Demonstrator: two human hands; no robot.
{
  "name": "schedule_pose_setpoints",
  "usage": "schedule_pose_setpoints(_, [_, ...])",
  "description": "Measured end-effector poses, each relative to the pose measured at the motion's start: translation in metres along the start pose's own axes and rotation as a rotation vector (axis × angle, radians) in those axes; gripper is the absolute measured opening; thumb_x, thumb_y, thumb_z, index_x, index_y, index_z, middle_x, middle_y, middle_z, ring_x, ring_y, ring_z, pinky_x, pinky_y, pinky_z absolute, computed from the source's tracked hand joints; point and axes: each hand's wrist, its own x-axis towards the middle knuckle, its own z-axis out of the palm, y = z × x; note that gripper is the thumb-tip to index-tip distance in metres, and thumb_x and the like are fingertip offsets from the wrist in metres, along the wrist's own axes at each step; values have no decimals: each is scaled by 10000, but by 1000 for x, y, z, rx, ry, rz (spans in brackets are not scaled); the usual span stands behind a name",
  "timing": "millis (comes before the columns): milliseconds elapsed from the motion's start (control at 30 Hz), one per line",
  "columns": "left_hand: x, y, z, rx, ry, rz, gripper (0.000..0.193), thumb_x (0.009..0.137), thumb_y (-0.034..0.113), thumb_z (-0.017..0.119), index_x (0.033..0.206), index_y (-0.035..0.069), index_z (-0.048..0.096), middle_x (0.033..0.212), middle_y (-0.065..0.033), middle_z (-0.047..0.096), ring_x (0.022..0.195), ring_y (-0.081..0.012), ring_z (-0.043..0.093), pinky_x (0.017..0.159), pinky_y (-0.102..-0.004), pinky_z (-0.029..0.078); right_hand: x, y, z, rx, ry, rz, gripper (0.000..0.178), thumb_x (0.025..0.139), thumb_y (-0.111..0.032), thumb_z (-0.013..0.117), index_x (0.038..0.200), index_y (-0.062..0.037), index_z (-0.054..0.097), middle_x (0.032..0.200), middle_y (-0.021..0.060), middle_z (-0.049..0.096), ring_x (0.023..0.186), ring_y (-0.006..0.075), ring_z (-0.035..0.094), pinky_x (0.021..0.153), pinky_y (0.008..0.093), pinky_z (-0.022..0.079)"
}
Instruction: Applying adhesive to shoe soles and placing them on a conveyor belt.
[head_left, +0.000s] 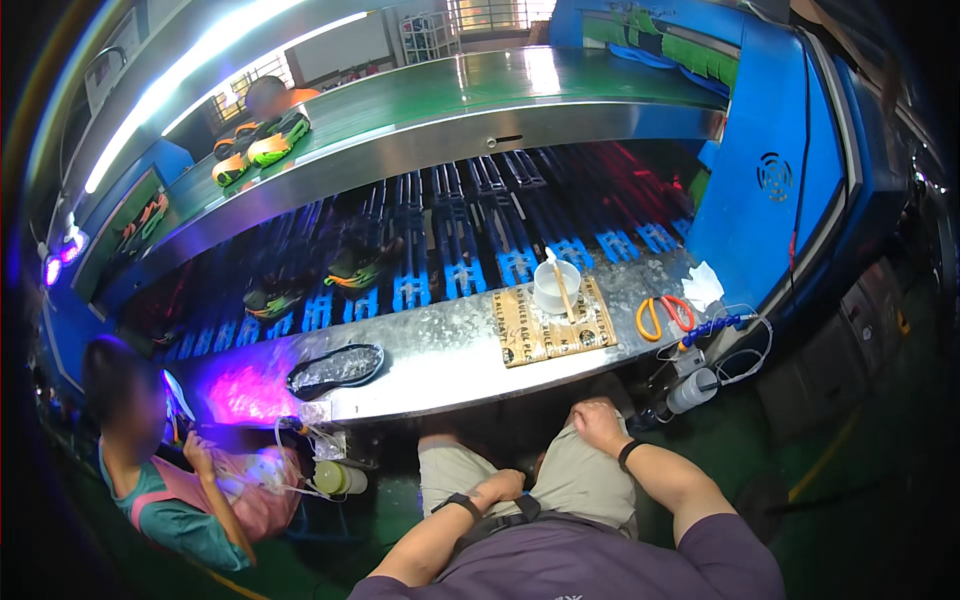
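Observation:
My left hand rests on my lap, its fingers partly hidden. On my right knee lies my right hand, fingers loosely draped over it and nothing seen in them. On the metal bench in front of me, a white cup with a brush laid across it stands on a flattened piece of cardboard. To its right are scissors with orange and red handles, beside a crumpled white tissue. A dark-rimmed shoe sole lies farther left on the bench. Neither hand touches these things.
At left, a co-worker sits by purple light, holding something unclear. Shoes ride the upper green conveyor; others sit on blue-ended racks below. Bottles hang at the bench edge. A blue machine housing stands right.

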Motion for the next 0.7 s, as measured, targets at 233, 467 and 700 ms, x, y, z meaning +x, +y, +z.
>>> schedule_pose_setpoints(233, [-24,7,-2,-205,328,-50,153,838,155,625,888,16,667,910,-255,711,903,-443,689,779,-506,538,71,-52,-84,328,251,255,155,895,-185,688,872,-35,656,771,141,641,764,373,637,718,452,498])
schedule_pose_setpoints(467, [-51,29,-65,-731,548,26,84,837,81,680,873,28,627,862,-117,719,795,-213,696,742,-352,553,192,-41,-93,201,196,392,465,971,-445,581,896,-3,706,779,248,687,820,459,680,759,533,516])
schedule_pose_setpoints(700, [-107,67,-159,-1089,1051,148,178,1008,88,550,1038,-8,697,983,-79,749,839,-113,688,784,-266,553,171,-81,-99,368,308,228,355,1017,-322,554,876,-7,641,774,258,657,791,469,653,687,545,486])
